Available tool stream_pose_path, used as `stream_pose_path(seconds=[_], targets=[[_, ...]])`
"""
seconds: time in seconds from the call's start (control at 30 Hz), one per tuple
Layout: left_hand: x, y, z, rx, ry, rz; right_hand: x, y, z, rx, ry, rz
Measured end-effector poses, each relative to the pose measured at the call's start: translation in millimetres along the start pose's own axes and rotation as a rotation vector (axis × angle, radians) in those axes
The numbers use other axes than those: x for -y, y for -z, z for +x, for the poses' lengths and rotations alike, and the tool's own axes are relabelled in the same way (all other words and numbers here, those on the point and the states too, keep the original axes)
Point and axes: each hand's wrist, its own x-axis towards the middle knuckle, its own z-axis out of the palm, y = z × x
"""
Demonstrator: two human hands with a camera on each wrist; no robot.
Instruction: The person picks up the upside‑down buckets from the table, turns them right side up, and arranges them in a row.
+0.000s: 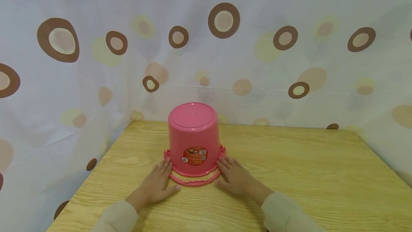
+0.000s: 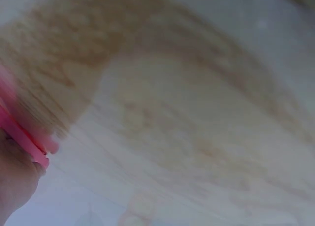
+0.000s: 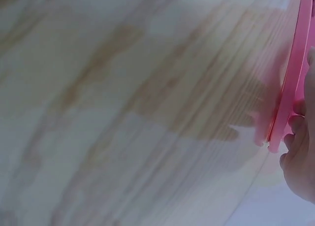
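Observation:
A pink plastic bucket stands upside down on the wooden table, its base facing up and a red oval label on its near side. Its pink handle curves round the front, low at the tabletop. My left hand lies at the left of the bucket, straight fingers reaching the rim and handle. On the other side, my right hand rests likewise, fingertips at the bucket's lower right edge. In the right wrist view, fingers touch the pink rim. The left wrist view catches only a bit of pink edge beside the hand.
The wood-grain table stretches wide to the right of the bucket. Behind it and at the left hangs a pale curtain with brown and yellow circles, meeting the table's back edge close behind the bucket.

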Motion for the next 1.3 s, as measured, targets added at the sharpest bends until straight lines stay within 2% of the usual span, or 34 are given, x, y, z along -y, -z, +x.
stream_pose_path(seconds=[0.87,1.1,1.3], targets=[[-6.0,1.0,-0.3,0.000,-0.034,0.000,-11.5,-1.6,-8.2,-0.053,0.052,-0.023],[-7.7,-0.8,2.3,0.004,-0.050,0.017,-11.9,1.9,-14.0,-0.029,0.028,0.000],[-9.6,-2.7,1.5,-0.045,-0.090,-0.019,-12.1,4.1,-18.0,-0.030,0.026,-0.009]])
